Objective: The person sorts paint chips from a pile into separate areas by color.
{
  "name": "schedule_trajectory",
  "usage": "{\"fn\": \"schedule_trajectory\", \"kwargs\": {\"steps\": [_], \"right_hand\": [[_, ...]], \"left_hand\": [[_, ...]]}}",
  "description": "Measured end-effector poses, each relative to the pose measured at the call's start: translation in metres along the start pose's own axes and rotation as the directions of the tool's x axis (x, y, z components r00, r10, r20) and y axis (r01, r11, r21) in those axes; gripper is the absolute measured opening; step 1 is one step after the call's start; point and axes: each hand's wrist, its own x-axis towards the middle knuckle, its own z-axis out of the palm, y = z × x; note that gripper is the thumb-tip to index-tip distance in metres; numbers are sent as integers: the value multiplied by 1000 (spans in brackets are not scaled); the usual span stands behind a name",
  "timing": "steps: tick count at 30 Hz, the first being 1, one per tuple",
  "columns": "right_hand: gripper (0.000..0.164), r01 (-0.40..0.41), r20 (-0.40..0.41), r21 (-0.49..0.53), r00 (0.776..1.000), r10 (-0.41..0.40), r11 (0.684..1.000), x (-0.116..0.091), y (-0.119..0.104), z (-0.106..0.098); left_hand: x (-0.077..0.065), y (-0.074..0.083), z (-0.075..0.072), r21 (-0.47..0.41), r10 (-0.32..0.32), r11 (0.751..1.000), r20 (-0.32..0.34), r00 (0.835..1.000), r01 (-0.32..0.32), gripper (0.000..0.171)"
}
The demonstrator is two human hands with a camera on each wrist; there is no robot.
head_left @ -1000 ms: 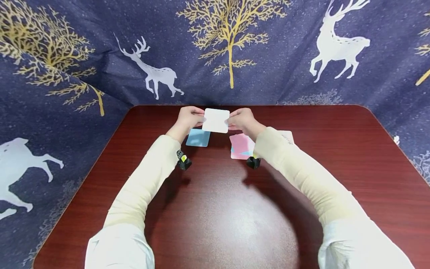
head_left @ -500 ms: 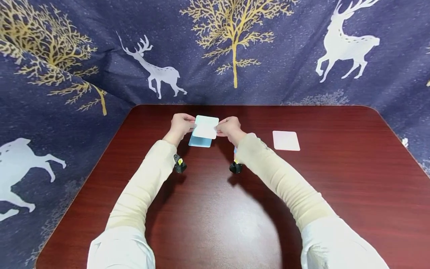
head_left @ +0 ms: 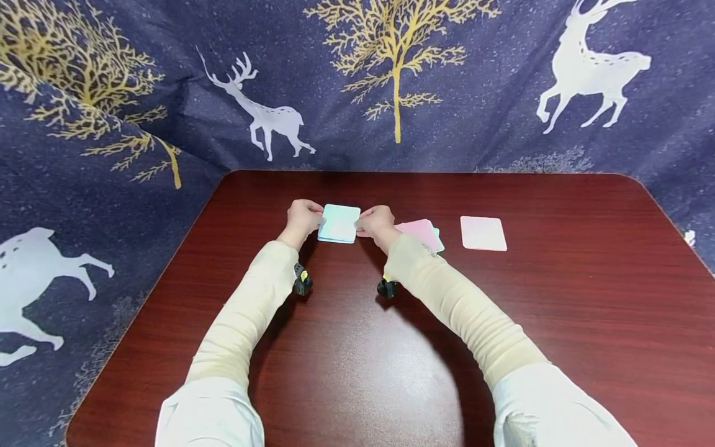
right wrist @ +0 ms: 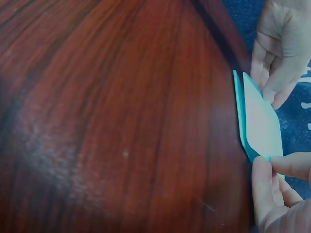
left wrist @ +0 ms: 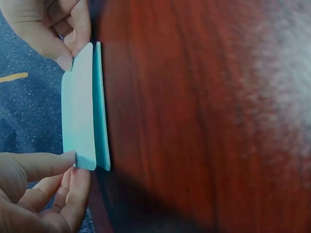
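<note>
A pale blue-green square card point(head_left: 342, 221) with rounded corners lies nearly level between my two hands in the head view. My left hand point(head_left: 303, 221) pinches its left edge, thumb on top. On its right edge, the thumb and fingers of my right hand point(head_left: 377, 224) do the same. Beneath it is a blue card point(left wrist: 102, 111), almost wholly covered, with a narrow gap between the two in the left wrist view. From the right wrist, the upper card point(right wrist: 262, 119) shows a whitish top, and the lower card's edge point(right wrist: 239, 109) lies by the table.
A loose pile with a pink card point(head_left: 419, 232) on top lies right of my right hand, partly behind the sleeve. Farther right is a pale pink card point(head_left: 483, 233). The dark red wooden table point(head_left: 335, 347) ends at a patterned blue cloth point(head_left: 346, 124).
Both hands have carried the upper card left and down, from above the table to just over the blue card. The pink pile has come out from behind the right arm.
</note>
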Motion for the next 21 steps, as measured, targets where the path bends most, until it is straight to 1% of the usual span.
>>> {"fn": "schedule_trajectory", "kwargs": {"steps": [6, 9, 12, 21], "right_hand": [[18, 6, -35, -53, 999, -7, 999, 4, 2, 3], [17, 17, -38, -98, 999, -20, 995, 3, 3, 3], [14, 29, -33, -136, 999, -34, 990, 3, 4, 3], [12, 48, -25, -230, 998, -55, 972, 2, 4, 2]], "left_hand": [[-2, -4, 2, 39, -2, 999, 25, 1000, 1, 26], [-4, -5, 2, 85, 12, 996, 14, 1000, -13, 25], [-4, -4, 2, 109, 18, 994, 6, 1000, -18, 25], [-5, -6, 3, 99, -1, 995, 33, 999, -3, 24]]}}
